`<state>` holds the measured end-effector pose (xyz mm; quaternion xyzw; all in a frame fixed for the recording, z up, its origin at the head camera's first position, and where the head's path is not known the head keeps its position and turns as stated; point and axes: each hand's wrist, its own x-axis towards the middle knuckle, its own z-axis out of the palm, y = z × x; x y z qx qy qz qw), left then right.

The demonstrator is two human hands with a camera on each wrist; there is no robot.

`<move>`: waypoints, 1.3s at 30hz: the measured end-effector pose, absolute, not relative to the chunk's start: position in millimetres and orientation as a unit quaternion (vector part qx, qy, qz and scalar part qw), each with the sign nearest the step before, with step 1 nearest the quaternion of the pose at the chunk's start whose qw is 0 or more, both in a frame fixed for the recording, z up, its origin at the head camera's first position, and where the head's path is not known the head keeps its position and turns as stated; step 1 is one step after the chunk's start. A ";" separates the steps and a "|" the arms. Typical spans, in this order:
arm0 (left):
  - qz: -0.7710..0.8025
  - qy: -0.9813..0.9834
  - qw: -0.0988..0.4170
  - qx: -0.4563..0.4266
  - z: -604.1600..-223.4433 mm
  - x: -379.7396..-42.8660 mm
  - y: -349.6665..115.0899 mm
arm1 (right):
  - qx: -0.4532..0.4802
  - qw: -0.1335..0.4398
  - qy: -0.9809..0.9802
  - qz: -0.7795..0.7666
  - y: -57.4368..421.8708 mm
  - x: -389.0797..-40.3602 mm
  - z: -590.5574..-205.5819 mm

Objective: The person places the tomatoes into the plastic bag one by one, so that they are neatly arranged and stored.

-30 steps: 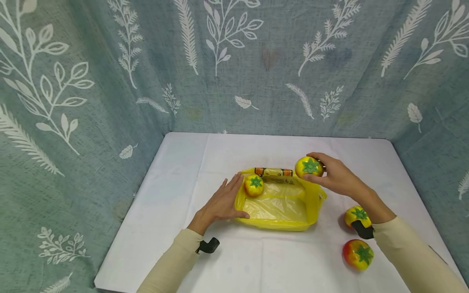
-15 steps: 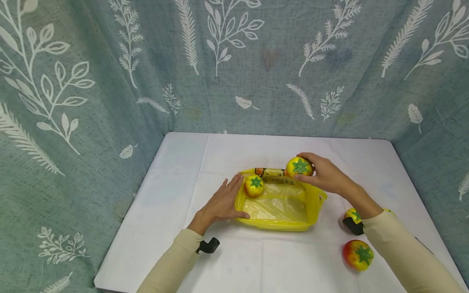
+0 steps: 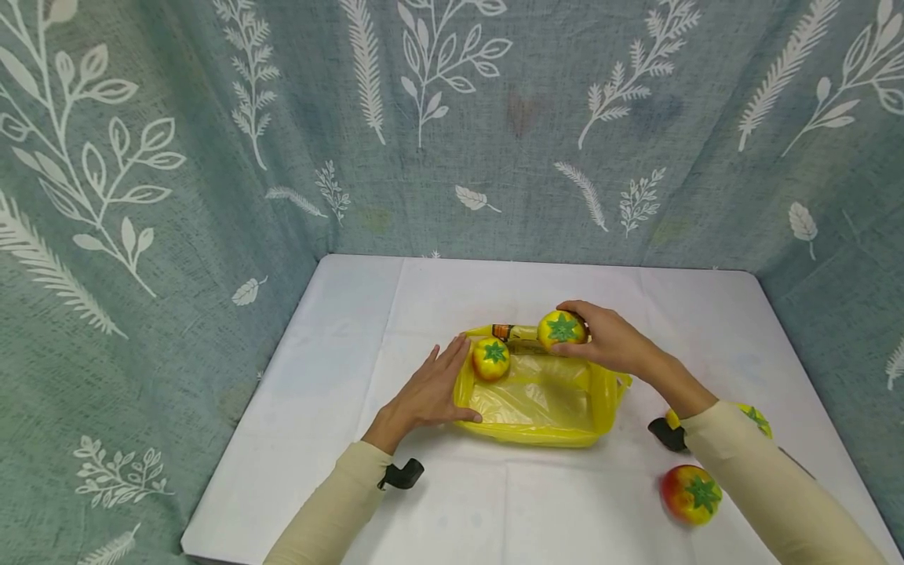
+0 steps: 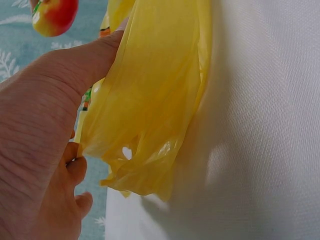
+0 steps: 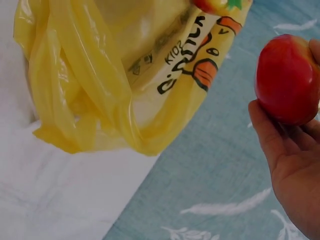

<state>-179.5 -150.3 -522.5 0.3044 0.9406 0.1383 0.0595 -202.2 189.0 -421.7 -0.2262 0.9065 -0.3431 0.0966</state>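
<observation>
A yellow plastic bag (image 3: 537,434) lies on the table with its mouth open upward. My left hand (image 3: 429,388) rests against its left end, fingers stretched toward the back corner and thumb over the near rim; the left wrist view shows the thumb (image 4: 100,55) reaching behind the yellow film. My right hand (image 3: 613,336) holds a tomato-like toy fruit (image 3: 563,329), yellow and red with a green star-shaped top, over the bag's back rim. Its red side faces the right wrist view, between fingers and thumb. A similar toy fruit (image 3: 490,359) sits inside the bag's back left corner.
Another toy fruit (image 3: 690,494) lies at the near right. Farther back, a toy fruit (image 3: 757,421) and a yellow piece show around my right sleeve (image 3: 763,471), partly hidden. A leaf-patterned curtain (image 3: 452,157) hangs around the white table (image 3: 381,306).
My right hand has moved left with the toy fruit, from the bag's back right corner to over its back rim. My left hand has stayed at the bag's left end.
</observation>
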 end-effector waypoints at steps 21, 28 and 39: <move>0.136 0.940 0.058 0.306 -523.1 -180.5 -151.0 | -0.225 0.166 0.895 -0.348 156.7 -216.2 -446.7; 0.135 0.941 0.060 0.305 -523.1 -180.2 -151.1 | -0.223 0.177 0.890 -0.356 152.2 -219.2 -456.4; 0.141 0.940 0.056 0.306 -522.5 -179.7 -151.4 | -0.211 0.190 0.888 -0.363 150.7 -222.5 -467.3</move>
